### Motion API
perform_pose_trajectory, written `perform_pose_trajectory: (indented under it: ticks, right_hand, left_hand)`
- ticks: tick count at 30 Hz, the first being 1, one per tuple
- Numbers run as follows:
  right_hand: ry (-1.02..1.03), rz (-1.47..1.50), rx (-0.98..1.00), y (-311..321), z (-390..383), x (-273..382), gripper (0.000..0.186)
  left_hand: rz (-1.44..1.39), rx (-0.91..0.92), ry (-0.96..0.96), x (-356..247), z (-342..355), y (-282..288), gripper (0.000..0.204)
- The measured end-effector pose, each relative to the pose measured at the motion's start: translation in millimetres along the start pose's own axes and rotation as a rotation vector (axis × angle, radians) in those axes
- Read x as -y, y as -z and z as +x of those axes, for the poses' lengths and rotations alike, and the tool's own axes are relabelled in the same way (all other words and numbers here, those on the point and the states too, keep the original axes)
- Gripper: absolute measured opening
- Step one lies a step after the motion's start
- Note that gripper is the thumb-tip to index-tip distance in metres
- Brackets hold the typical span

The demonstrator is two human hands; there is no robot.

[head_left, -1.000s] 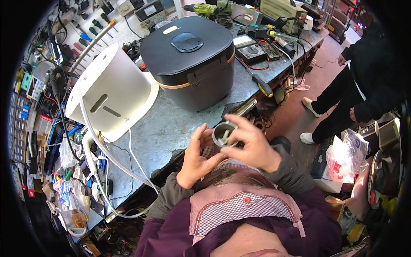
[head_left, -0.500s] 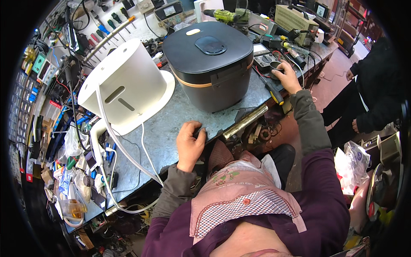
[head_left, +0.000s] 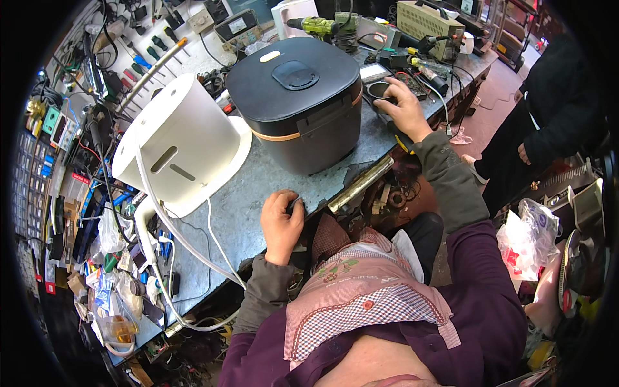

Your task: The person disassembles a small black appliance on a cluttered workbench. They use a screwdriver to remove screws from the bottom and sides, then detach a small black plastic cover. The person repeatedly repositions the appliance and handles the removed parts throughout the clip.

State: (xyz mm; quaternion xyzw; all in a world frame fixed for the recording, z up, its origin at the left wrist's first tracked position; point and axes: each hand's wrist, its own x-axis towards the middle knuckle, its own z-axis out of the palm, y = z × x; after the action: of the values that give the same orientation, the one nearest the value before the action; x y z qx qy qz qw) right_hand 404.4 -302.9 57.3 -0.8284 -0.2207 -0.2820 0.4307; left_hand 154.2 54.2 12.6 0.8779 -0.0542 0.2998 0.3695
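Note:
My right hand (head_left: 406, 109) pinches a small dark, round, ring-like piece (head_left: 380, 91) by its edge, above the bench beside the rice cooker. Its exact kind is unclear. A screwdriver (head_left: 404, 143) with a yellow and black handle lies beneath this hand, partly covered. My left hand (head_left: 282, 222) rests at the bench's front edge with fingers curled; something small and dark shows by the thumb, too hidden to name. Between and beyond my hands stands the black rice cooker (head_left: 303, 122), its lid down. To its left, a white appliance (head_left: 187, 142) with two slots leans on the bench.
A white hose (head_left: 187, 238) loops over the bench's front left edge. Tools and parts crowd the left side. Behind the cooker are a green drill (head_left: 316, 26) and a beige instrument (head_left: 429, 29). At right stands another person (head_left: 561, 122), near a plastic bag (head_left: 532, 238).
My right hand has moved left, bringing the dark round piece nearer the cooker. The view has shifted slightly. My left hand stays at the bench edge, and the person at right has shifted.

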Motion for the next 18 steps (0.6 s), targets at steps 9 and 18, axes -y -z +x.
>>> perform_pose_trajectory:
  ticks: [9, 18]
  right_hand:
    - [0.19, -0.283, 0.251, -27.4, -12.1, 16.0, 0.024]
    - [-0.148, -0.598, 0.156, 14.8, -77.0, 48.4, 0.056]
  left_hand:
    - [0.03, -0.006, -0.036, -1.6, -1.0, -1.0, 0.009]
    - [0.082, 0.009, -0.031, -3.6, -0.3, -2.2, 0.01]
